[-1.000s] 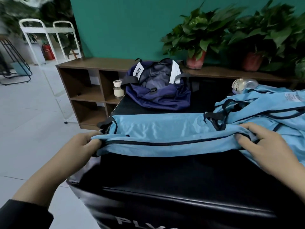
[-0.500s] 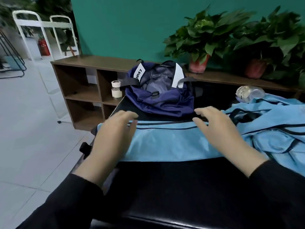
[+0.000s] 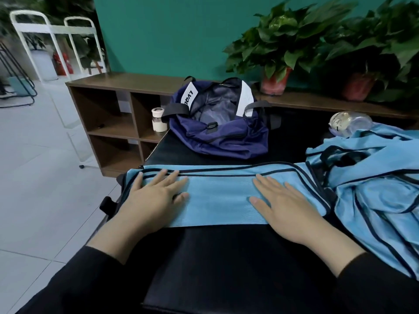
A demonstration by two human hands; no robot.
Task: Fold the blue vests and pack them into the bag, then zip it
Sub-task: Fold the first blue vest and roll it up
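Two hands lie flat, fingers straight, grasping nothing: left hand (image 3: pixel 156 196) and right hand (image 3: pixel 285 205) press one folded blue vest (image 3: pixel 217 200), a ribbed, dark-piped strip on the smooth black desk (image 3: pixel 226 257). Beyond them sits one open navy fabric bag (image 3: pixel 217 132); right of the right hand, a rumpled vest heap (image 3: pixel 374 189).

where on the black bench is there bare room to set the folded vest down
Bare: the black bench between folded vest and its near edge, and a strip between vest and bag. Crowded: right side, under the vest pile.
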